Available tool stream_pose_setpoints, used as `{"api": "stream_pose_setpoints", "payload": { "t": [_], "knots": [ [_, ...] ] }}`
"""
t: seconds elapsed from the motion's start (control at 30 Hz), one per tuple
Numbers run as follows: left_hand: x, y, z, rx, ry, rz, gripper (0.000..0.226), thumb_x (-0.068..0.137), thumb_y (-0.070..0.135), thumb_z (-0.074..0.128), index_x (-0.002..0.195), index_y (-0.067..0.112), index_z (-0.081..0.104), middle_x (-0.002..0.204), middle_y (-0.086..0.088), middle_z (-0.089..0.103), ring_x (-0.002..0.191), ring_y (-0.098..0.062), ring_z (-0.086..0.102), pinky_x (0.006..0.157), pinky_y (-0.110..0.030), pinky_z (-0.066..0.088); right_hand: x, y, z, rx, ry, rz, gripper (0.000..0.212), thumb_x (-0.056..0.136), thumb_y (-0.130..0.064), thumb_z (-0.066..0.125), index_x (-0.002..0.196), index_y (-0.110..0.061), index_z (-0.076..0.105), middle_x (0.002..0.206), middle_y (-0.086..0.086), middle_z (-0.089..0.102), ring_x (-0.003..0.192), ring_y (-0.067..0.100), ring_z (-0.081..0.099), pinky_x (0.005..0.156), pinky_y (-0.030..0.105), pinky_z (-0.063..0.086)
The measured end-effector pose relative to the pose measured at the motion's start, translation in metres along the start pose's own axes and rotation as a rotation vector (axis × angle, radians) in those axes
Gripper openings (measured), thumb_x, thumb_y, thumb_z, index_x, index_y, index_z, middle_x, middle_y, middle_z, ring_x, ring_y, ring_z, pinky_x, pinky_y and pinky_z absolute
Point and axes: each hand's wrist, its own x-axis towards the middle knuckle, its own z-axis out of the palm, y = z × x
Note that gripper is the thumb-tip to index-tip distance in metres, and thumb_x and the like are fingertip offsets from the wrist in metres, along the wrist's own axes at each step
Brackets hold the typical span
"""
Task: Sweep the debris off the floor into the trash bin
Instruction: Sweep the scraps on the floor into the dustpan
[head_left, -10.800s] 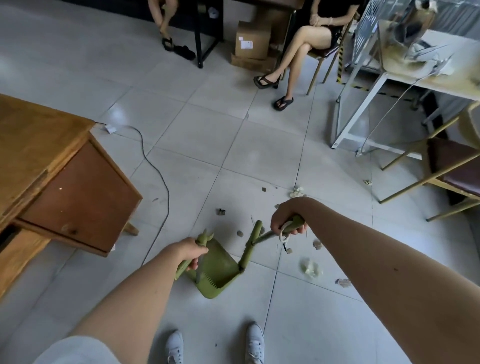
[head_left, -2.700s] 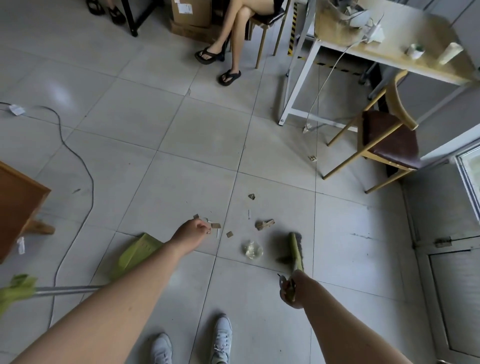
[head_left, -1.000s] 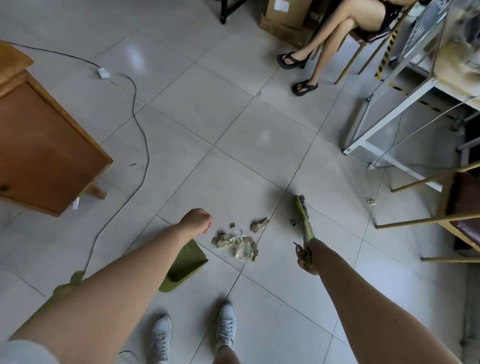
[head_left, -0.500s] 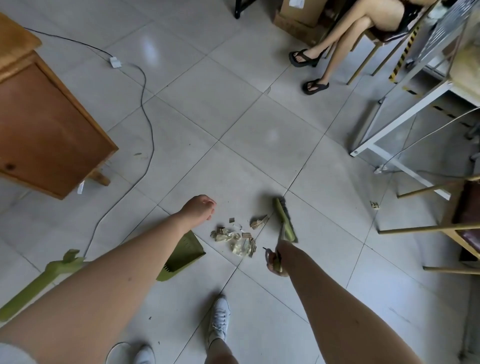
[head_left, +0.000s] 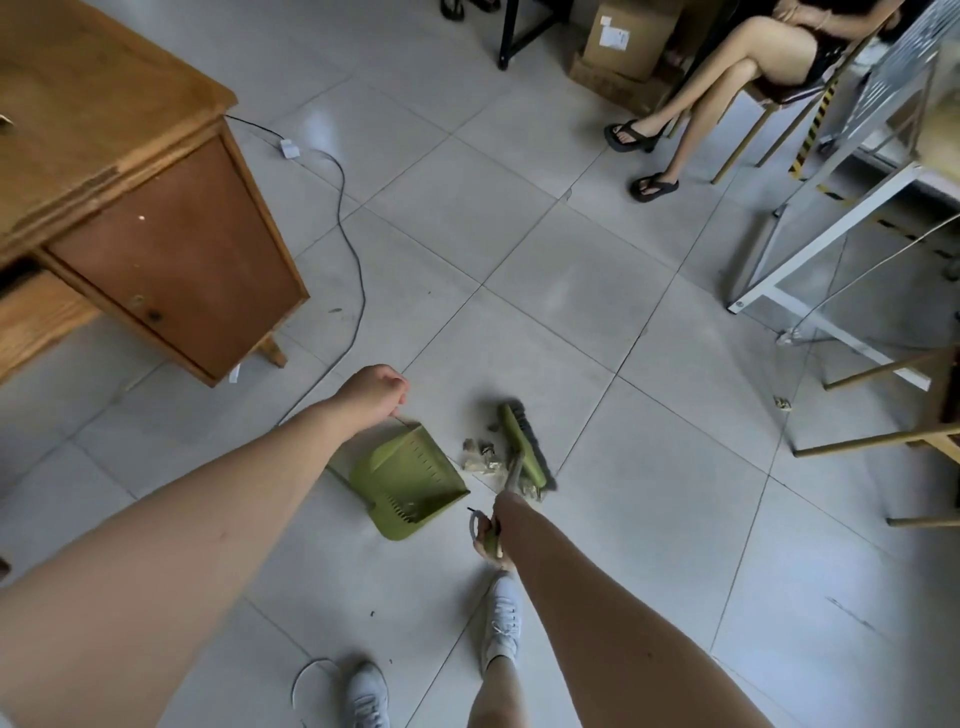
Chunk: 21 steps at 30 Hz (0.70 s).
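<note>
My right hand (head_left: 488, 535) grips the handle of a green hand broom (head_left: 522, 447), whose bristle head rests on the tiled floor. A small pile of paper and plastic debris (head_left: 480, 458) lies between the broom head and the green dustpan (head_left: 410, 478), which sits on the floor with its mouth facing the pile. My left hand (head_left: 376, 389) hovers beyond the pan, curled in a loose fist with nothing visible in it. The pan's handle runs under my left forearm, hidden. One stray scrap (head_left: 782, 402) lies far right. No trash bin is in view.
A wooden desk (head_left: 156, 234) stands at left with a black cable (head_left: 348, 234) trailing beside it. A white table frame (head_left: 779, 291) and a wooden chair (head_left: 883, 441) are at right. A seated person (head_left: 727, 78) and cardboard boxes (head_left: 618, 41) are at the back. My shoes (head_left: 501, 618) are below.
The broom head has swept left, pushing the debris up against the dustpan's mouth. The pan now shows clear of my left arm. My left hand stays curled above it.
</note>
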Motion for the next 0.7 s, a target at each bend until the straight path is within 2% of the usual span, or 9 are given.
{"api": "stream_pose_setpoints", "payload": {
  "t": [0.07, 0.13, 0.2, 0.27, 0.37, 0.43, 0.53, 0.63, 0.7],
  "knots": [
    [-0.009, -0.011, -0.018, -0.005, 0.021, 0.012, 0.024, 0.095, 0.013, 0.038, 0.104, 0.009, 0.061, 0.089, -0.004, 0.061, 0.068, -0.011, 0.056, 0.055, -0.021, 0.04, -0.001, 0.003, 0.005, 0.026, 0.047, -0.035, 0.046, 0.1, -0.035, 0.041, 0.062, -0.009, 0.04, 0.054, 0.004, 0.044, 0.036, 0.013, 0.043, 0.039, 0.019, 0.045],
    [-0.016, -0.018, -0.033, -0.003, 0.039, 0.031, 0.024, 0.095, 0.012, 0.038, 0.101, 0.01, 0.061, 0.089, -0.005, 0.062, 0.067, -0.011, 0.056, 0.055, -0.021, 0.039, -0.004, 0.004, 0.004, 0.025, 0.052, -0.05, 0.051, 0.1, -0.04, 0.038, 0.06, -0.009, 0.041, 0.046, 0.004, 0.045, 0.021, 0.014, 0.04, 0.031, 0.018, 0.043],
    [-0.024, -0.025, -0.048, 0.0, 0.047, 0.042, 0.024, 0.095, 0.01, 0.038, 0.102, 0.008, 0.061, 0.087, -0.006, 0.062, 0.066, -0.013, 0.055, 0.053, -0.021, 0.04, -0.011, 0.012, 0.002, 0.046, 0.045, -0.102, 0.046, 0.102, -0.033, 0.037, 0.063, -0.009, 0.041, 0.031, 0.004, 0.043, 0.016, 0.013, 0.039, 0.028, 0.018, 0.041],
    [-0.03, -0.029, -0.056, -0.032, 0.049, 0.026, 0.026, 0.095, 0.008, 0.038, 0.106, 0.006, 0.061, 0.081, -0.005, 0.06, 0.064, -0.012, 0.054, 0.049, -0.018, 0.04, -0.014, 0.021, -0.006, -0.005, 0.025, -0.205, 0.036, 0.103, -0.025, 0.034, 0.071, -0.011, 0.04, 0.024, 0.001, 0.043, 0.017, 0.012, 0.043, 0.025, 0.017, 0.04],
    [-0.036, -0.032, -0.062, -0.056, 0.028, 0.014, 0.024, 0.095, 0.008, 0.038, 0.102, 0.007, 0.061, 0.087, -0.009, 0.062, 0.066, -0.016, 0.055, 0.053, -0.021, 0.039, -0.014, 0.034, -0.022, -0.019, 0.06, -0.296, 0.031, 0.103, -0.021, 0.031, 0.075, -0.013, 0.039, 0.026, -0.006, 0.048, 0.022, 0.006, 0.05, 0.027, 0.017, 0.043],
    [-0.038, -0.034, -0.064, -0.054, 0.012, 0.018, 0.024, 0.095, 0.009, 0.038, 0.102, 0.008, 0.06, 0.094, -0.011, 0.062, 0.075, -0.022, 0.056, 0.056, -0.025, 0.039, -0.018, 0.041, -0.03, 0.015, 0.088, -0.295, 0.031, 0.102, -0.022, 0.034, 0.074, -0.013, 0.042, 0.026, -0.004, 0.049, 0.021, 0.009, 0.05, 0.027, 0.019, 0.044],
    [-0.037, -0.036, -0.065, -0.054, 0.007, 0.018, 0.025, 0.095, 0.011, 0.038, 0.103, 0.009, 0.061, 0.096, -0.01, 0.063, 0.083, -0.024, 0.057, 0.059, -0.026, 0.04, -0.019, 0.044, -0.034, 0.211, 0.146, -0.142, 0.037, 0.099, -0.023, 0.042, 0.067, -0.007, 0.05, 0.027, 0.004, 0.046, 0.018, 0.015, 0.044, 0.034, 0.026, 0.049],
    [-0.035, -0.037, -0.062, -0.035, 0.006, 0.013, 0.028, 0.096, 0.011, 0.036, 0.107, 0.008, 0.061, 0.099, -0.009, 0.063, 0.087, -0.022, 0.058, 0.063, -0.024, 0.043, -0.02, 0.042, -0.022, 0.313, 0.111, -0.082, 0.039, 0.096, -0.02, 0.049, 0.061, -0.002, 0.05, 0.029, 0.006, 0.048, 0.026, 0.016, 0.047, 0.042, 0.03, 0.051],
    [-0.033, -0.037, -0.061, -0.031, 0.016, 0.008, 0.031, 0.097, 0.011, 0.035, 0.111, 0.005, 0.061, 0.101, -0.009, 0.063, 0.088, -0.022, 0.059, 0.064, -0.022, 0.044, -0.02, 0.039, -0.007, 0.343, 0.07, -0.041, 0.042, 0.096, -0.019, 0.05, 0.058, -0.003, 0.05, 0.029, 0.007, 0.049, 0.031, 0.018, 0.048, 0.041, 0.034, 0.05]
  ]
}}
